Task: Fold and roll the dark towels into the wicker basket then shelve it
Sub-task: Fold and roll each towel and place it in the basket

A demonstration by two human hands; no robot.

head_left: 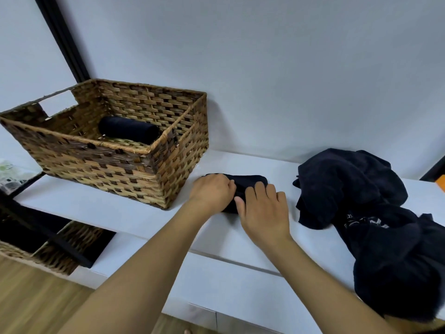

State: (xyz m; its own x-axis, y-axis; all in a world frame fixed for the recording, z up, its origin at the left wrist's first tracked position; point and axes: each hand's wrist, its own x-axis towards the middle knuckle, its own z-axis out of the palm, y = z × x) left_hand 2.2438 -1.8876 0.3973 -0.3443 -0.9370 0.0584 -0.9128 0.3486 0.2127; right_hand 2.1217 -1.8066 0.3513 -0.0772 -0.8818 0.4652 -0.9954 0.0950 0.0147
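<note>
Head view: one rolled towel [130,129] lies in the basket [101,165] on the counter [120,213]. Beside it, left hand [212,190] and right hand [263,213] both grip a dark roll [250,182].

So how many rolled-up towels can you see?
2. One rolled towel lies inside the wicker basket. The other roll is on the white top, under both hands. The dark heap could hide more.

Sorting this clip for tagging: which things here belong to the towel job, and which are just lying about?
Part of the job:
wicker basket
rolled towel in it
towel being rolled
towel pile
left hand
right hand
white counter

Lying about:
lower baskets
orange thing
</note>
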